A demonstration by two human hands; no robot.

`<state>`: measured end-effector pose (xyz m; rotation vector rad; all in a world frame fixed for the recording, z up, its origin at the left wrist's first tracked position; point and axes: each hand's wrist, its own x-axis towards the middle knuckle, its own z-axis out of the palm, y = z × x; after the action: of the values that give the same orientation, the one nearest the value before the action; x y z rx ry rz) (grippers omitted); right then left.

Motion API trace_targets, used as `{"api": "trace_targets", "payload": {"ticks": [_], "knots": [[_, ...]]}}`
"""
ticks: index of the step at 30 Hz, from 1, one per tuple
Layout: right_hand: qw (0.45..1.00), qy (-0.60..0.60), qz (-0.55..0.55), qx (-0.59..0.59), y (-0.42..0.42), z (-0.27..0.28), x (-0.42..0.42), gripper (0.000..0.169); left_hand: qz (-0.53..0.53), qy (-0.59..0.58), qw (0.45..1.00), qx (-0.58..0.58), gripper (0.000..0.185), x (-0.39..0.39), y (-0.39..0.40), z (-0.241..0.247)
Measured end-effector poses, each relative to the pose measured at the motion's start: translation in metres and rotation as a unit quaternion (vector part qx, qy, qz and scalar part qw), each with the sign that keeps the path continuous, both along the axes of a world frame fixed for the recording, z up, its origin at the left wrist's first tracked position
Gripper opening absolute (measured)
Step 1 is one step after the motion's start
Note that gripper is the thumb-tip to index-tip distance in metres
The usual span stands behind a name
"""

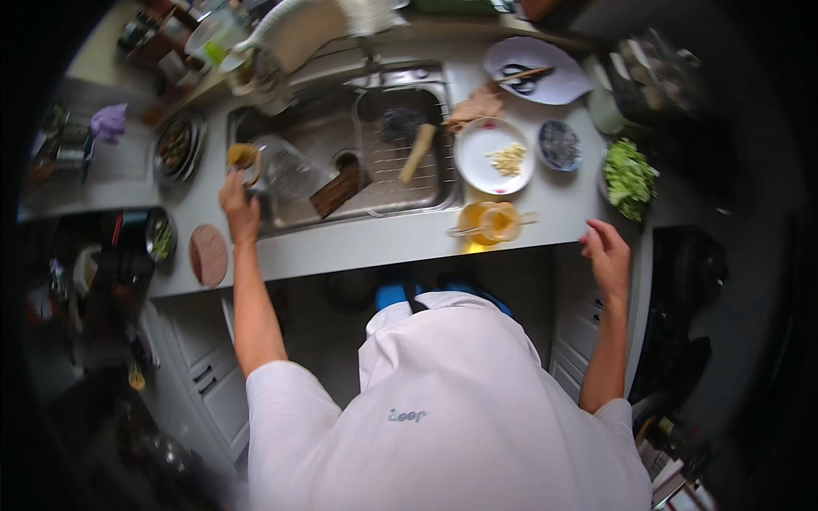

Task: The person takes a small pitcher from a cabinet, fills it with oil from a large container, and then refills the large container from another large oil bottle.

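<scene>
My left hand (240, 214) is at the left rim of the steel sink (307, 220), with its fingers on a small amber-coloured cup (245, 157). Blur hides the exact grip and what the cup holds. A clear plastic bag or bowl (289, 167) lies in the basin just right of it. My right hand (607, 259) hangs in the air off the counter's right front edge, holding nothing, its fingers loosely bent and apart. Nearest to it are a bowl of green lettuce (629, 179) and a glass pitcher of yellow liquid (487, 223).
A brown wooden block (340, 190) lies in the sink. A wire rack (383, 163) carries a wood-handled brush (418, 153). Right of the sink are a white plate (476, 156) of chopped pale pieces, a patterned bowl (560, 145), and a white dish (565, 89) with black-handled scissors (521, 78).
</scene>
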<state>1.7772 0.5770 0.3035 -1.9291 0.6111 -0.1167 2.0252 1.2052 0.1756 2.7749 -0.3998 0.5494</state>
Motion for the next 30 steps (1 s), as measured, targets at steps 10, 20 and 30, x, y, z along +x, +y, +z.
{"api": "trace_targets", "payload": {"ticks": [10,20,30], "knots": [[0.994,0.006,0.11,0.007,-0.049,-0.053,0.026,0.023,0.094,-0.003,0.992,-0.082,0.058,-0.078,-0.081,0.028],[0.924,-0.048,0.355,-0.133,-0.002,-0.114,0.064,0.038,-0.065,0.281,0.891,-0.35,0.052,-0.19,-0.285,0.075],[0.902,-0.085,0.338,-0.255,0.023,-0.136,0.065,0.042,-0.129,0.338,0.853,-0.376,0.046,-0.183,-0.329,0.085]]}}
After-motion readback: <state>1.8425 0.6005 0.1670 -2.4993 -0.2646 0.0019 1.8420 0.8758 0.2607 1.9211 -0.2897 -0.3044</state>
